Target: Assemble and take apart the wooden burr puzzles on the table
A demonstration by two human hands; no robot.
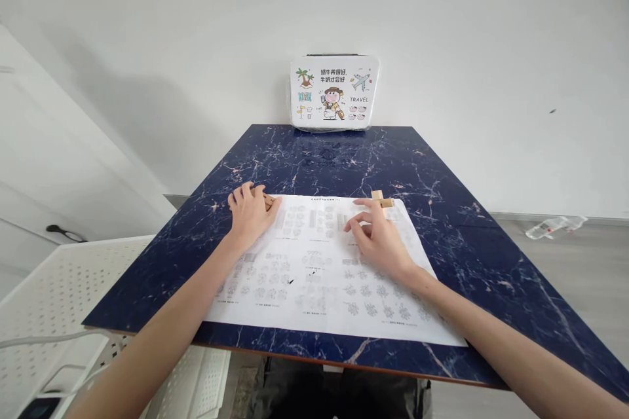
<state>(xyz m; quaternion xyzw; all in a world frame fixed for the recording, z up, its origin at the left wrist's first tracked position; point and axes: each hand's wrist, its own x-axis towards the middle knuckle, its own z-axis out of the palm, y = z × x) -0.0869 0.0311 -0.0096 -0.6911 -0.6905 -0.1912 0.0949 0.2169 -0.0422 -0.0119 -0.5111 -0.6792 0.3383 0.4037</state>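
Observation:
A white printed sheet [314,304] with rows of small diagrams lies on the table. At its far left corner my left hand [249,216] curves over a brown wooden block [268,200], which shows between the fingers and thumb; the rest is hidden under the hand. My right hand [376,229] is over the sheet's far right part, its fingers apart and slightly bent. Just beyond it, at the sheet's far edge, are light wooden pieces [384,202] set crosswise. I cannot tell whether the right fingers touch them.
The dark blue marble-patterned table [334,160] reaches to the wall. A white case [335,91] with cartoon prints stands upright at its far end. To the left is a perforated white cart [83,275] with a cable [49,340]. Clear plastic packaging [555,227] lies on the floor.

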